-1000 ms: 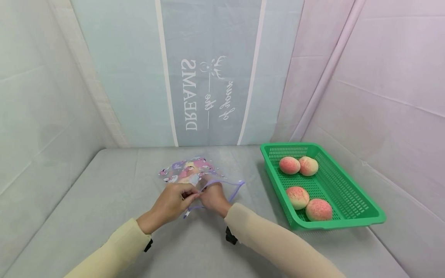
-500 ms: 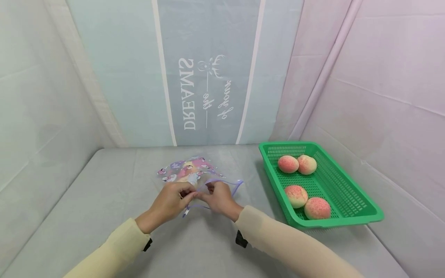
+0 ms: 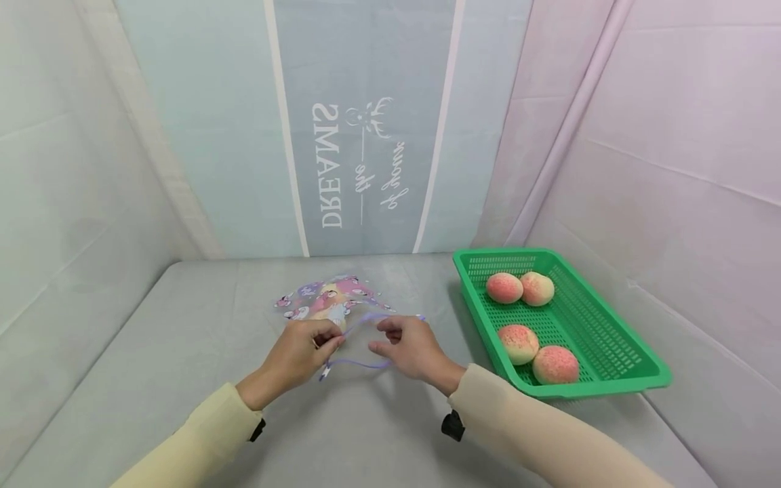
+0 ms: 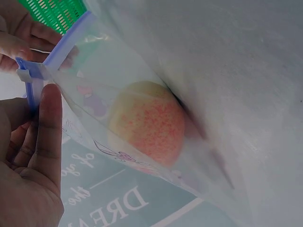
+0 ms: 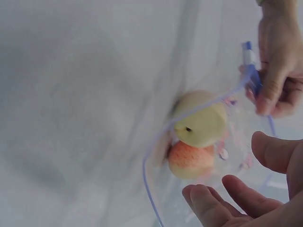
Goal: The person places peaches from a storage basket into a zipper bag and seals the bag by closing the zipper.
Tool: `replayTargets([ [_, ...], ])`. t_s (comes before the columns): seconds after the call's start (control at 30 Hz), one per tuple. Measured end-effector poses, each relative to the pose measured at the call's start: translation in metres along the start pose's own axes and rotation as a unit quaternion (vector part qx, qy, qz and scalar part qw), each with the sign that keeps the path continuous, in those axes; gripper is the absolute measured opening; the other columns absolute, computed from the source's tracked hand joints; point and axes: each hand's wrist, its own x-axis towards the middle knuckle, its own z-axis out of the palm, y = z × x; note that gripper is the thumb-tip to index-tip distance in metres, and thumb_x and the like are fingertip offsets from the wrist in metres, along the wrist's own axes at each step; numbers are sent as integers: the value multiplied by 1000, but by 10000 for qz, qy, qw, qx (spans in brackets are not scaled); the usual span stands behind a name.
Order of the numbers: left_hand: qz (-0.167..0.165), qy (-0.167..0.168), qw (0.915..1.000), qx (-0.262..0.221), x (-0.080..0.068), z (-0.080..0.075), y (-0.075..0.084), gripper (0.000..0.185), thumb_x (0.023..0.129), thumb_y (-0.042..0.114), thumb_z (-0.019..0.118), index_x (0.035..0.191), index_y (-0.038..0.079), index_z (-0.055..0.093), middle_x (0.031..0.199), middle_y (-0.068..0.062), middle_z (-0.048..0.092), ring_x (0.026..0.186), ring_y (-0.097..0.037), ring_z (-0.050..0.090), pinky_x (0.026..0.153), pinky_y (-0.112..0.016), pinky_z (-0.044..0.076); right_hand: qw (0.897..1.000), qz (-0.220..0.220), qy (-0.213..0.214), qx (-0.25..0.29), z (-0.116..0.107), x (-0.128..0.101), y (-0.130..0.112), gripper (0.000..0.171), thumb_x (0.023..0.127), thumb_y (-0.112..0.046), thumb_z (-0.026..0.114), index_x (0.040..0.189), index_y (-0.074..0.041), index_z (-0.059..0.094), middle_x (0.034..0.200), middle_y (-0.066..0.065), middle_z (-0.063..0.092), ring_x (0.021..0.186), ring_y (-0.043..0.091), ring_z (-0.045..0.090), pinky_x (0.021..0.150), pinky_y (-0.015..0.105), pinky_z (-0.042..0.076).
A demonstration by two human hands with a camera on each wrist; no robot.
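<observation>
A clear zip bag (image 3: 332, 298) with cartoon prints lies on the table, its purple-edged mouth spread wide toward me. My left hand (image 3: 299, 352) pinches the far rim of that mouth, close to the slider (image 4: 35, 73) end. Two peaches show inside the bag in the right wrist view, a pale yellow peach (image 5: 201, 118) and a redder peach (image 5: 189, 163). My right hand (image 3: 415, 347) is at the right side of the mouth, thumb and fingers parted around nothing, overlapping the purple rim in the head view.
A green perforated basket (image 3: 598, 390) stands to the right, with several peaches (image 3: 556, 364) in it. Pale cloth walls enclose the grey table on the left and right, and a printed blue curtain (image 3: 366, 68) hangs behind it.
My right hand has come out of the bag's mouth and moved right, away from the left hand, its fingers spreading. My left hand keeps its pinch on the rim.
</observation>
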Motion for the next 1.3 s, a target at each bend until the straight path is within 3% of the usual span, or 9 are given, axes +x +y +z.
replayTargets([
  [0.3,-68,-14,10000,-42,0,0,0,20,86,-3,79,81,15,74,71,13,63,59,-1,54,54,-23,51,9992,81,369,-138,-44,-8,-13,26,91,-23,81,112,-10,74,101,0,71,95,16,66,83,35,57],
  [0.53,-109,11,9999,-56,-1,-1,1,21,86,-2,80,81,17,74,70,13,62,59,-2,54,54,-23,50,9982,-222,511,-210,-87,-12,-18,27,92,-22,79,113,-6,73,103,4,73,95,19,69,81,35,58],
  [0.63,-63,22,10000,-54,-1,0,-1,21,87,-3,79,81,17,74,72,13,63,59,-1,55,54,-23,50,9984,-115,502,-249,-107,-13,-16,30,93,-24,79,117,-6,72,108,6,73,99,21,69,82,35,58],
  [0.97,-39,6,9999,-102,-1,0,-3,21,87,-2,79,81,17,74,73,13,64,59,0,55,54,-23,51,9973,-75,390,-623,-164,-10,13,39,95,-33,76,123,-8,70,116,8,72,106,25,69,86,40,58],
  [1.3,-135,-55,9998,-149,-1,-2,0,18,89,1,79,82,16,73,72,12,64,58,0,55,54,-23,51,9937,-137,-150,-1103,-206,-3,50,40,93,-37,78,122,-10,71,114,5,73,108,23,69,90,38,56],
])
